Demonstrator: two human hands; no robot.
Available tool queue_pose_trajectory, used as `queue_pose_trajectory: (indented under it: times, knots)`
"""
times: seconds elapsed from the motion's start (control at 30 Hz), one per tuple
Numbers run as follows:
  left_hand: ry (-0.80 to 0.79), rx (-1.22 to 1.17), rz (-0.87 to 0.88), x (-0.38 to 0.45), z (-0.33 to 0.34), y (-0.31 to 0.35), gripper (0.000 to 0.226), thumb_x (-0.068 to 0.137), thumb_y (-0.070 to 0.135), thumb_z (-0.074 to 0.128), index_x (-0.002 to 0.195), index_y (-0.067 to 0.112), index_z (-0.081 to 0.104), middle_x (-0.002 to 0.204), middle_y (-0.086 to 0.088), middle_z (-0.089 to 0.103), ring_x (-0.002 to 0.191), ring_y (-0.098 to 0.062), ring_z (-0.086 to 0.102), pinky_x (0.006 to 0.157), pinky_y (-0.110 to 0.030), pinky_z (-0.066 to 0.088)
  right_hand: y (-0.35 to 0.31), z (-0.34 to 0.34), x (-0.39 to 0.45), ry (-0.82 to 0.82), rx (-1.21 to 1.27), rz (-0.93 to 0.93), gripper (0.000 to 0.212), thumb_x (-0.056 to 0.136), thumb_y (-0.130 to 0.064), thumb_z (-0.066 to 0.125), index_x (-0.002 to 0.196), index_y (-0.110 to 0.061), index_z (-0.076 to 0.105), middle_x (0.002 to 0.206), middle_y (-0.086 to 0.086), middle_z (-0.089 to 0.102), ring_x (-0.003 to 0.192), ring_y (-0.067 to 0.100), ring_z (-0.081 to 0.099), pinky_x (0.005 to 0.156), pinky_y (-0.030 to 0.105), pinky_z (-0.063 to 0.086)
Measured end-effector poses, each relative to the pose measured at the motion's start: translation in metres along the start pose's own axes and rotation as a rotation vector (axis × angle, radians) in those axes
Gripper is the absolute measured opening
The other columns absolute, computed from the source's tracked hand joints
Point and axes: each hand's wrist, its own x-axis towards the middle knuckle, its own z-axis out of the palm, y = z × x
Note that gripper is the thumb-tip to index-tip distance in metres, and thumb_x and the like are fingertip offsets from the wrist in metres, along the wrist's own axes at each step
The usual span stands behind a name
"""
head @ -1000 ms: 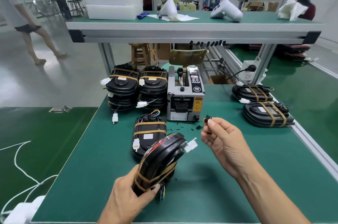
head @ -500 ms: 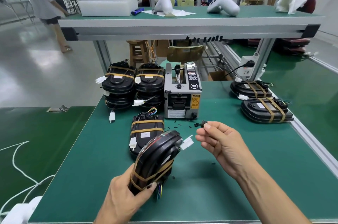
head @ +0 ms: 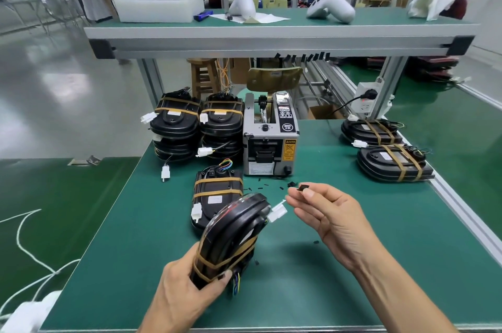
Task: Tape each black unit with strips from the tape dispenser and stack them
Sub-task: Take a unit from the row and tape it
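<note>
My left hand (head: pixel 180 294) grips a black unit (head: pixel 231 235) wrapped in tan bands, held tilted on edge above the green table (head: pixel 339 278). Its white connector (head: pixel 277 211) sticks out to the right. My right hand (head: pixel 326 213) pinches a small black strip of tape (head: pixel 303 186) just right of that connector. The grey tape dispenser (head: pixel 270 142) stands behind my hands. Another banded black unit (head: pixel 217 197) lies flat behind the held one. Two stacks of black units (head: pixel 175 126) (head: pixel 221 126) stand left of the dispenser.
Two banded black units (head: pixel 372 131) (head: pixel 394 164) lie at the table's right edge near a power strip (head: pixel 365 100). Small black tape scraps (head: pixel 263 186) litter the table by the dispenser. An overhead shelf (head: pixel 271 34) spans the back. White cables (head: pixel 27 251) trail on the floor at left.
My right hand with the tape strip has moved slightly left, closer to the held unit's white connector. The left hand keeps its grip. A person in the background has walked right.
</note>
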Motion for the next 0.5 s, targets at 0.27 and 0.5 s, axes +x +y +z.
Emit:
queue_pose_trajectory:
  times: [0.27, 0.5]
  knots:
    - [-0.012, 0.005, -0.013, -0.0006, 0.0001, 0.0002, 0.041, 0.07, 0.052, 0.079, 0.109, 0.049, 0.067, 0.074, 0.011, 0.075, 0.061, -0.007, 0.057, 0.067, -0.013, 0.053, -0.0023, 0.0062, -0.0061, -0.01, -0.173, -0.077, 0.017, 0.088, -0.025, 0.081, 0.104, -0.021, 0.08, 0.106, 0.016, 0.079, 0.095, 0.029, 0.078, 0.076, 0.027, 0.061]
    - [-0.006, 0.018, -0.014, -0.0002, -0.0003, -0.0001, 0.04, 0.071, 0.053, 0.078, 0.109, 0.048, 0.067, 0.076, 0.012, 0.076, 0.066, -0.018, 0.066, 0.067, -0.012, 0.052, -0.0005, 0.0022, -0.0014, 0.093, -0.118, -0.071, 0.006, 0.095, -0.007, 0.069, 0.101, -0.007, 0.071, 0.097, 0.021, 0.078, 0.084, 0.029, 0.079, 0.065, 0.024, 0.06]
